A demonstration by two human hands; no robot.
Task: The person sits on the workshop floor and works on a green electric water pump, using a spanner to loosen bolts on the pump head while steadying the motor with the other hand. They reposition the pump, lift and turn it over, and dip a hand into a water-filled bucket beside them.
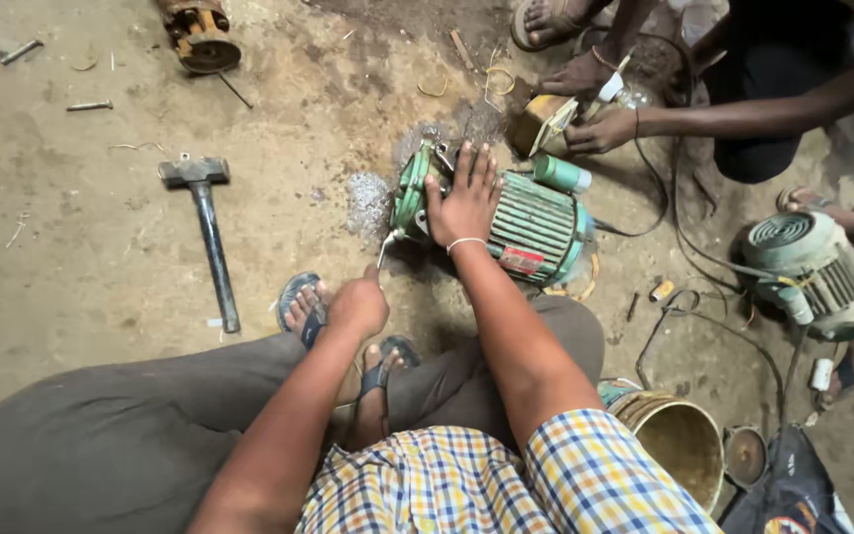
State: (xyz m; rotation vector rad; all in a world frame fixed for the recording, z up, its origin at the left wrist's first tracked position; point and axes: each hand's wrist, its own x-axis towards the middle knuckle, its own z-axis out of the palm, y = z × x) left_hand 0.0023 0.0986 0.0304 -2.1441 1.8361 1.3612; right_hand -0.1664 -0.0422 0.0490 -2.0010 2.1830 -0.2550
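Right hand (467, 203) lies flat, fingers spread, on green motor (526, 222) at frame centre: prob. heavy, rigid, ribbed, best held by body. Left hand (358, 305) is closed on thin tool (385, 247).

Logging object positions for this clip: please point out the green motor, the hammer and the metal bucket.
green motor (538, 225), head view, on its ribbed housing.
hammer (213, 247), head view, on the middle of its handle.
metal bucket (686, 447), head view, on its inner wall.
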